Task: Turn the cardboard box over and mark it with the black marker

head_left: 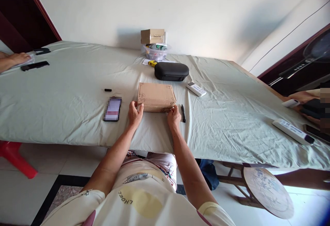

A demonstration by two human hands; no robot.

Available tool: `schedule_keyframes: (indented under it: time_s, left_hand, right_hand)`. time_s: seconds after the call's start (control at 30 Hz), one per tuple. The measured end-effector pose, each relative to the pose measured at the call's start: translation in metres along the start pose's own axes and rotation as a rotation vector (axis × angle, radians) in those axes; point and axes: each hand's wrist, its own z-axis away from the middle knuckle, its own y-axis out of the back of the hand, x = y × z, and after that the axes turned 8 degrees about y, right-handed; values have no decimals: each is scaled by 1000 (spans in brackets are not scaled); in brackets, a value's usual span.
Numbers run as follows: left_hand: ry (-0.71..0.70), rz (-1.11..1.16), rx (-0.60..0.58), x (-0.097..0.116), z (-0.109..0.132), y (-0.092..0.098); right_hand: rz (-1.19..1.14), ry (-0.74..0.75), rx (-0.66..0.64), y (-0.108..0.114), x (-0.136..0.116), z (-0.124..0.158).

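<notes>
A closed brown cardboard box (156,96) lies flat on the pale green cloth of the table (72,92), straight in front of me. My left hand (135,113) grips its near left corner with thumb and fingers. My right hand (174,115) holds the near right corner the same way. A black pen (183,113) lies just right of my right hand. A phone (112,108) lies face up to the left of my left hand.
Behind the box lie a black zip case (171,71), a white remote (196,89), and a clear tub (156,52) with a small carton (152,36) on it. Another person's hand (15,59) rests far left. A long white remote (293,131) and a round stool (268,191) sit at right.
</notes>
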Motion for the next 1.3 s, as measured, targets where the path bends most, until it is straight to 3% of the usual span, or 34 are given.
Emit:
schedule_keyframes:
  time_s: [0.23, 0.33, 0.53, 0.83, 1.03, 1.17, 1.3]
  left_hand:
    - [-124, 77, -20, 5, 0, 2]
    - [-201, 100, -93, 7, -5, 4]
    - [-197, 102, -156, 7, -12, 5]
    - [-153, 128, -145, 9, -14, 1]
    - [-217, 216, -117, 6, -13, 1]
    - [-248, 226, -79, 5, -14, -2]
    - [-255, 233, -50, 5, -15, -6]
  right_hand:
    - [-105, 81, 121, 0, -4, 1]
    - [-123, 98, 158, 1, -5, 1]
    - [76, 111, 229, 16, 4, -4]
    - [269, -76, 0, 32, 15, -7]
    - [328, -96, -55, 39, 23, -9]
    - [260, -79, -19, 38, 30, -12]
    - [-63, -155, 170, 34, 32, -20]
